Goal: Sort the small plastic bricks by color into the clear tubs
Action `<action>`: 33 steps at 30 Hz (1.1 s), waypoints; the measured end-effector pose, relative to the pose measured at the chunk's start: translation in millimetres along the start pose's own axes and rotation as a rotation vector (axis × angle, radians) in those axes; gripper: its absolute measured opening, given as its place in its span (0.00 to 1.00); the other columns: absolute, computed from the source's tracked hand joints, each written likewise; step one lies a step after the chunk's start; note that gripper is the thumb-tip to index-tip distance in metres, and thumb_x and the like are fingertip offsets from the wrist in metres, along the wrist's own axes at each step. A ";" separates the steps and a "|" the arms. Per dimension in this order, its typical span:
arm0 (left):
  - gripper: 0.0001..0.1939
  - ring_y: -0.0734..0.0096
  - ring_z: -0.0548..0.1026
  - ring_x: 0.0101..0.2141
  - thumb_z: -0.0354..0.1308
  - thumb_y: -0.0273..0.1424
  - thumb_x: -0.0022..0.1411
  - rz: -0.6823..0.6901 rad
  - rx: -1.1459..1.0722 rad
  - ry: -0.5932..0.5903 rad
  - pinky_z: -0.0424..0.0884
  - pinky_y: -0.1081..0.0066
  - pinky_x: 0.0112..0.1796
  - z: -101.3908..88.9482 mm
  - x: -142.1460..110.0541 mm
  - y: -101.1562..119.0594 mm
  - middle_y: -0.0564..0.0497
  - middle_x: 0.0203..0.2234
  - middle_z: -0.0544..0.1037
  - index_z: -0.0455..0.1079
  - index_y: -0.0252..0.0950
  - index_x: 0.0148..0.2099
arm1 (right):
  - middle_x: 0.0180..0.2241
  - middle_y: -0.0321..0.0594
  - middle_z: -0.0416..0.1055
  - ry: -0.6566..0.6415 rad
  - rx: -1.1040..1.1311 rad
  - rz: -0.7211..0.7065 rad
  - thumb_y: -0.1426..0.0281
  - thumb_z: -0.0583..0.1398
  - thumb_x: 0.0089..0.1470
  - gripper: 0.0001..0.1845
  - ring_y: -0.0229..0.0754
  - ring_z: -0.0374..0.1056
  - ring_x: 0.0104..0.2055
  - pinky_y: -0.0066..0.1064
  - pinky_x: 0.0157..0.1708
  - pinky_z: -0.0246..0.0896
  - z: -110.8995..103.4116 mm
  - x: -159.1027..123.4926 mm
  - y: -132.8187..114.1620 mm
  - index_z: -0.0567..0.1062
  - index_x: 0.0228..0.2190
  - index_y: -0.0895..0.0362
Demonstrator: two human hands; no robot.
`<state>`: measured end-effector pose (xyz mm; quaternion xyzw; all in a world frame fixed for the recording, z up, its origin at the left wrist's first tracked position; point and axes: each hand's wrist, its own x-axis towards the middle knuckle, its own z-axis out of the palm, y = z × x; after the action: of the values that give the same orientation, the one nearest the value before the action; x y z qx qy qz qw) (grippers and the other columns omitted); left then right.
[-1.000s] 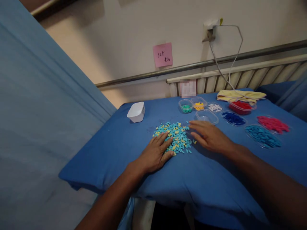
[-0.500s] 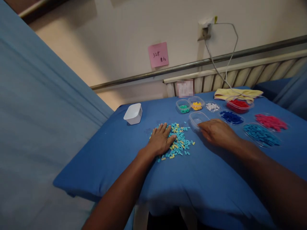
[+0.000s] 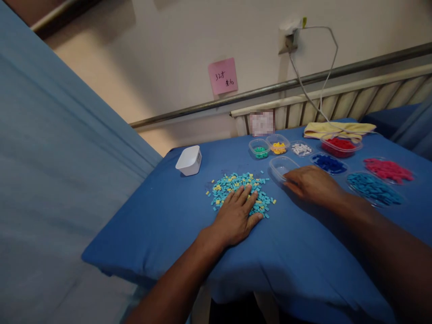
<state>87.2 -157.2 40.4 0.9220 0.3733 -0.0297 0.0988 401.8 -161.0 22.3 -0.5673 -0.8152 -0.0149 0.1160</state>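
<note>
My left hand (image 3: pixel 236 216) lies flat, fingers spread, over the near edge of a loose pile of small light-blue and yellow pieces (image 3: pixel 232 182) on the blue cloth. My right hand (image 3: pixel 308 182) is closed with its fingertips at the near right rim of a clear plastic tub (image 3: pixel 277 167). That tub stands on the cloth to the right of the pile, and no pieces show in it. The underside of the right fingers is hidden.
Behind and right stand tubs of green (image 3: pixel 261 152), yellow (image 3: pixel 278 148), white (image 3: pixel 301 149), dark blue (image 3: pixel 328 164), red (image 3: pixel 339 146), pink (image 3: pixel 388 170) and teal pieces (image 3: pixel 374 188). A white box (image 3: pixel 189 160) sits left, a yellow cloth (image 3: pixel 337 130) at the back. A blue curtain (image 3: pixel 60 157) hangs left.
My left hand has slid toward me and slightly right, off the middle of the pile, uncovering more pieces. My right hand stays at the clear tub.
</note>
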 end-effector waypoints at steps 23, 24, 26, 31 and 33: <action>0.16 0.59 0.83 0.45 0.57 0.38 0.73 -0.167 -0.325 0.371 0.77 0.62 0.49 -36.9 41.8 -99.6 0.47 0.44 0.86 0.83 0.37 0.50 | 0.26 0.40 0.78 -0.196 0.294 -0.479 0.54 0.55 0.74 0.27 0.39 0.65 0.26 0.37 0.30 0.40 -1.5 -10.8 -103.0 0.78 0.28 0.55; 0.15 0.60 0.82 0.45 0.57 0.38 0.72 -0.132 -0.341 0.348 0.77 0.63 0.49 -35.0 37.1 -101.3 0.47 0.44 0.86 0.83 0.38 0.50 | 0.26 0.40 0.78 -0.237 0.294 -0.473 0.54 0.55 0.74 0.27 0.39 0.64 0.25 0.37 0.30 0.38 -1.2 -10.5 -104.1 0.78 0.28 0.55; 0.14 0.62 0.82 0.45 0.58 0.36 0.72 -0.047 -0.351 0.288 0.76 0.63 0.50 -30.9 27.1 -103.7 0.48 0.44 0.85 0.83 0.39 0.51 | 0.26 0.40 0.78 -0.291 0.303 -0.455 0.53 0.55 0.74 0.28 0.39 0.63 0.24 0.37 0.29 0.37 -0.2 -9.8 -104.7 0.78 0.28 0.55; 0.13 0.63 0.81 0.45 0.57 0.33 0.73 -0.003 -0.320 0.265 0.76 0.64 0.48 -29.8 11.9 -105.0 0.47 0.43 0.84 0.83 0.39 0.49 | 0.27 0.40 0.78 -0.354 0.330 -0.402 0.53 0.55 0.74 0.26 0.39 0.63 0.26 0.37 0.30 0.39 -0.7 -9.7 -105.0 0.77 0.28 0.55; 0.13 0.61 0.81 0.47 0.56 0.31 0.73 0.009 -0.304 0.312 0.76 0.62 0.50 -31.3 10.7 -101.5 0.45 0.46 0.83 0.82 0.38 0.51 | 0.27 0.40 0.77 -0.364 0.343 -0.394 0.54 0.56 0.73 0.26 0.38 0.64 0.26 0.37 0.31 0.40 -1.2 -10.3 -106.0 0.76 0.28 0.55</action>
<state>23.8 -72.2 53.4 0.8917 0.3799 0.1703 0.1778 307.0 -208.4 32.7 -0.3638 -0.9074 0.2024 0.0569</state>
